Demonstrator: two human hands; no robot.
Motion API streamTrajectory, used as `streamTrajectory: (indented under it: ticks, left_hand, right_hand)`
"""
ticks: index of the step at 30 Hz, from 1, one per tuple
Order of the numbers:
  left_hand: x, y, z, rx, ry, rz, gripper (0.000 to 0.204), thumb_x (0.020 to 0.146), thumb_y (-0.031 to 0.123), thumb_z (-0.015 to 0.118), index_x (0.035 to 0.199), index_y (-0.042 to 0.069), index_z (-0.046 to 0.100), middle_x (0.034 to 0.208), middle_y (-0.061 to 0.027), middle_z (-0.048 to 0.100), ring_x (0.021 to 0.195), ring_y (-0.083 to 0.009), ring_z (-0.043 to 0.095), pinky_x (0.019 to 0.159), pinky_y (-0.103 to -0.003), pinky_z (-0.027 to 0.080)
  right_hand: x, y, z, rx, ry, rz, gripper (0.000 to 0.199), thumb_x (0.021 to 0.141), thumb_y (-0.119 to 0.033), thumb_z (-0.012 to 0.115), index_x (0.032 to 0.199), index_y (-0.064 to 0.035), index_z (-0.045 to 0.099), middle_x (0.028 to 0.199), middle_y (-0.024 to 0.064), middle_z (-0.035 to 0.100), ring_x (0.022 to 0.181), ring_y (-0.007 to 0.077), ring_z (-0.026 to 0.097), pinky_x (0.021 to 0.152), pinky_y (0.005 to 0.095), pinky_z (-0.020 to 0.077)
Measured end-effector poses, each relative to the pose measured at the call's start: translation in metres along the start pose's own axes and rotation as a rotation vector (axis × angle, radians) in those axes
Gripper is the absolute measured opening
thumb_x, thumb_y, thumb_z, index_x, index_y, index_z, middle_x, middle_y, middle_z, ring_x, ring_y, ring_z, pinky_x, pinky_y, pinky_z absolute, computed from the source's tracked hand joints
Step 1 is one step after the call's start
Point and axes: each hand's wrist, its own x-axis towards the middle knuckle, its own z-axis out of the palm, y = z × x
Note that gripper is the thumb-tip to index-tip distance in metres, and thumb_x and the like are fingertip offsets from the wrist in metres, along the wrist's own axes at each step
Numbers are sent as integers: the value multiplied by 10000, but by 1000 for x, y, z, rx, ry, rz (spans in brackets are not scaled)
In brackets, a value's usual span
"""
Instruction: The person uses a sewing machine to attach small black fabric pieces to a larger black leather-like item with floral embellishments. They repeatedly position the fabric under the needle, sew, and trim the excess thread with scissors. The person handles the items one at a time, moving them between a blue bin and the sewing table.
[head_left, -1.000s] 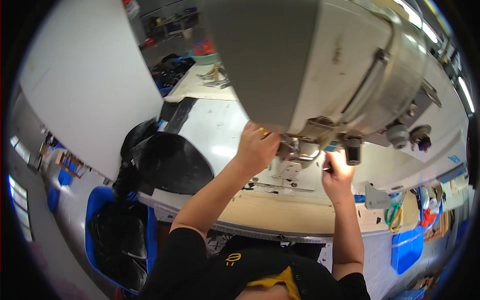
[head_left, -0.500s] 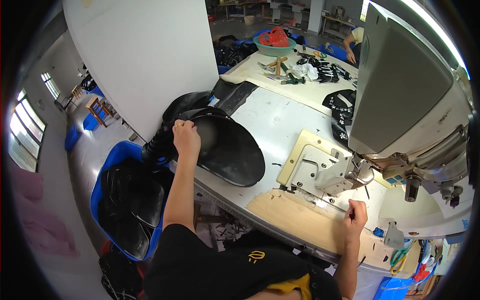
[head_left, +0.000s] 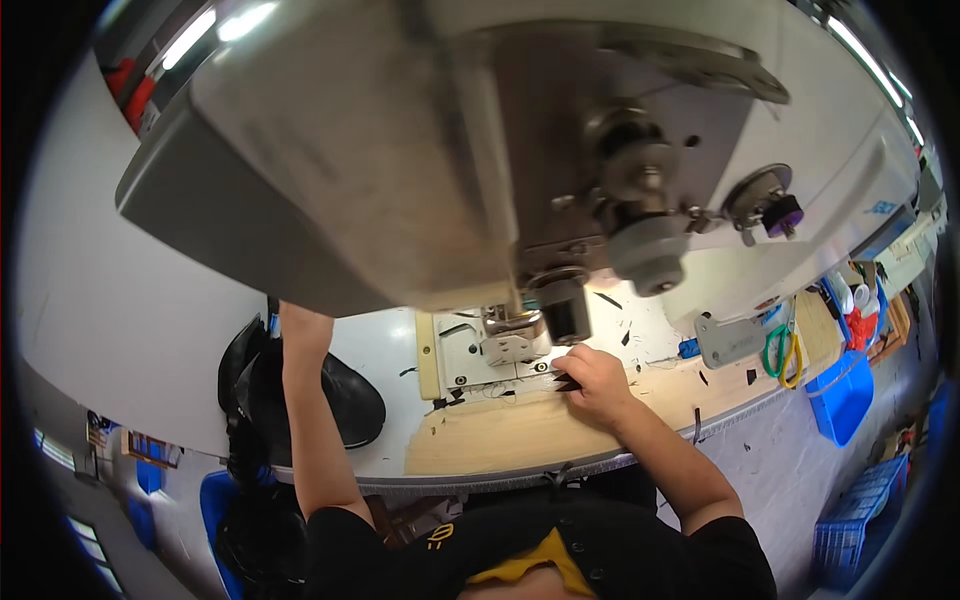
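Note:
My left hand (head_left: 306, 328) is stretched forward beside the black leather-like pieces (head_left: 352, 402) at the table's left, its fingers hidden behind the big sewing machine head (head_left: 330, 190). Whether it holds anything does not show. Just right of the stitching plate (head_left: 470, 365), my right hand (head_left: 598, 385) rests low over the table with its fingers closed. A small black pointed thing (head_left: 566, 382) sticks out of it toward the left; its exact kind is unclear. The metal presser part (head_left: 512, 345) stands close to these fingertips.
The machine head overhangs most of the upper view. Black scraps (head_left: 608, 300) and threads lie on the table. Green and yellow-handled scissors (head_left: 783, 355) hang at the right edge above a blue bin (head_left: 842, 398). A blue tub (head_left: 222, 520) with black pieces stands lower left.
My view has swung right and closer to the machine. My left hand has left the open view of the black piece and gone partly behind the machine head; my right hand has moved nearer the plate.

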Motion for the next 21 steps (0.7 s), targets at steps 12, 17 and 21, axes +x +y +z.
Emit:
streamTrajectory:
  ticks: [12, 17, 21]
  left_hand:
    - [14, 37, 142, 411, -635, 288, 421, 817, 89, 627, 1226, 31, 543, 1222, -197, 571, 1149, -360, 531, 983, -432, 411]
    - [20, 39, 128, 391, -618, 351, 401, 822, 90, 616, 1213, 28, 553, 1209, -203, 576, 1136, -362, 539, 973, -431, 418]
    - [29, 24, 146, 324, -512, 515, 386, 825, 90, 607, 1202, 26, 560, 1199, -208, 580, 1125, -363, 546, 965, -431, 424]
  right_hand:
    - [-1, 6, -6, 72, -30, 65, 281, 639, -47, 667, 911, -67, 599, 811, 92, 531, 753, 306, 590, 648, 421, 496]
    - [0, 2, -8, 61, -19, 24, 260, 643, -54, 661, 893, -64, 590, 816, 97, 534, 754, 307, 592, 651, 424, 496]
    - [-1, 1, -6, 51, -32, 37, 270, 643, -48, 661, 903, -71, 591, 823, 101, 540, 758, 311, 595, 649, 425, 493]
